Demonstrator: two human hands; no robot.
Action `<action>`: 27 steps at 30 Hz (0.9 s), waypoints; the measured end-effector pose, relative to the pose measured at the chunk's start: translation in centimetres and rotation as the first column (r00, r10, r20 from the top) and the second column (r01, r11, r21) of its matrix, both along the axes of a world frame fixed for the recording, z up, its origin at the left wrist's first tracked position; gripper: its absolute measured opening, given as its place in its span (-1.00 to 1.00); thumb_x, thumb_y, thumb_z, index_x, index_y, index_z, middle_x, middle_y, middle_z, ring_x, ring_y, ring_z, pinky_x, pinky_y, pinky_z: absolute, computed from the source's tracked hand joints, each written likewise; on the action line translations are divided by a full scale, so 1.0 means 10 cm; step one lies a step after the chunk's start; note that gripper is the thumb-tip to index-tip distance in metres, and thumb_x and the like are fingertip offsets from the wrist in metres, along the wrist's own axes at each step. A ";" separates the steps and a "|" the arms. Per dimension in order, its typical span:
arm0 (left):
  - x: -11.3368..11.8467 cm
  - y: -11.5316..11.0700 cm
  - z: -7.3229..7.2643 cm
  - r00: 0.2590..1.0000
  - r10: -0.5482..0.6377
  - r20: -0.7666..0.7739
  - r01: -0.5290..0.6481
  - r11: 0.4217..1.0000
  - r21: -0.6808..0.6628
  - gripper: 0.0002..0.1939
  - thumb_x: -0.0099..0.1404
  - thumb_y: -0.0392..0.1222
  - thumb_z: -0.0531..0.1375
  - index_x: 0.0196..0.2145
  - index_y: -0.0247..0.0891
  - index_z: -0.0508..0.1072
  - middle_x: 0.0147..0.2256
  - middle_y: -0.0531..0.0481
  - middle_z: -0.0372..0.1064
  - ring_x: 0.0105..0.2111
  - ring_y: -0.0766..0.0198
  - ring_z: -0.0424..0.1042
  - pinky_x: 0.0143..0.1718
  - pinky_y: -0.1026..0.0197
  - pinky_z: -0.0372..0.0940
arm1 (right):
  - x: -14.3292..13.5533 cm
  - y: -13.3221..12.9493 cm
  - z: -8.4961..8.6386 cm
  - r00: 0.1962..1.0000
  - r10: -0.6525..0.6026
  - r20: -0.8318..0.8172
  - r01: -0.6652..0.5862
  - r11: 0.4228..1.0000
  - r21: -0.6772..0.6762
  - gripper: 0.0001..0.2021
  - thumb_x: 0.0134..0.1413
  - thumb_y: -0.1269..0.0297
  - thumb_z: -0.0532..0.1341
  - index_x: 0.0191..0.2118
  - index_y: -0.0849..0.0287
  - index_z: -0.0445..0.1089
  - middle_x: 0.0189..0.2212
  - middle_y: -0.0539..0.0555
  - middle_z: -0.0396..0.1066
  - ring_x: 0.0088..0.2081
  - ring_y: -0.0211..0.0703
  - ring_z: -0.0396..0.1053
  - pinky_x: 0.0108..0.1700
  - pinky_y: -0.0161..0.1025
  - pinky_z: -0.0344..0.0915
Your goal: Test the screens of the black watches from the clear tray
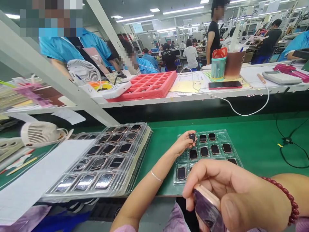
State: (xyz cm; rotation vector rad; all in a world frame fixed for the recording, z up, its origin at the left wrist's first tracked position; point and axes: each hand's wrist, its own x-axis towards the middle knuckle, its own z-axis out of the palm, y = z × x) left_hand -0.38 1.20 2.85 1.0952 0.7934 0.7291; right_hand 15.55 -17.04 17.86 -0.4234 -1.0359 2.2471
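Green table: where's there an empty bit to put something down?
Bare table shows between the tray stack and watch tray, and from that tray rightward to the black cables. It's crowded left of the stack: paper, fan.

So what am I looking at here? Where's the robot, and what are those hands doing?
There is no robot: these are a person's bare hands, seen in one picture from a camera worn on the head, looking forward and down.

The right hand, close to the lens, has its grip on a device with a dark face. The left hand pinches a small square watch-like piece at the clear tray; I can't tell whether it is lifted.

That tray lies on a green work surface, holding similar pieces. To its left is a stack of filled trays. A red divided tray sits on the shelf behind.
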 end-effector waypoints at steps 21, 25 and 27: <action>-0.07 -0.05 -0.11 0.992 0.103 -0.067 -0.087 0.973 0.214 -0.57 0.07 -0.40 0.19 -0.06 -0.27 0.39 -0.25 -0.02 0.49 -0.40 0.32 0.50 -0.48 0.33 0.24 | 0.61 1.61 -1.66 0.762 -0.475 0.439 0.341 0.872 0.352 -0.55 0.07 0.49 0.25 0.11 0.14 0.35 -0.08 0.12 0.58 -0.27 -0.24 0.61 -0.25 -0.31 0.59; -0.07 -0.08 -0.11 0.994 0.082 -0.077 -0.064 0.976 0.209 -0.61 0.13 -0.38 0.21 -0.05 -0.26 0.41 -0.24 -0.01 0.48 -0.38 0.31 0.53 -0.47 0.33 0.28 | 0.62 1.59 -1.69 0.771 -0.476 0.424 0.318 0.864 0.391 -0.61 0.13 0.38 0.28 0.09 0.15 0.35 -0.05 0.15 0.56 -0.26 -0.21 0.61 -0.24 -0.27 0.59; -0.07 -0.08 -0.13 0.994 0.085 -0.075 -0.068 0.975 0.212 -0.68 0.19 -0.31 0.23 -0.06 -0.27 0.43 -0.25 -0.01 0.48 -0.39 0.31 0.53 -0.48 0.33 0.29 | 0.62 1.58 -1.69 0.763 -0.482 0.430 0.320 0.860 0.397 -0.67 0.20 0.28 0.28 0.06 0.17 0.36 -0.10 0.16 0.58 -0.30 -0.23 0.60 -0.28 -0.27 0.58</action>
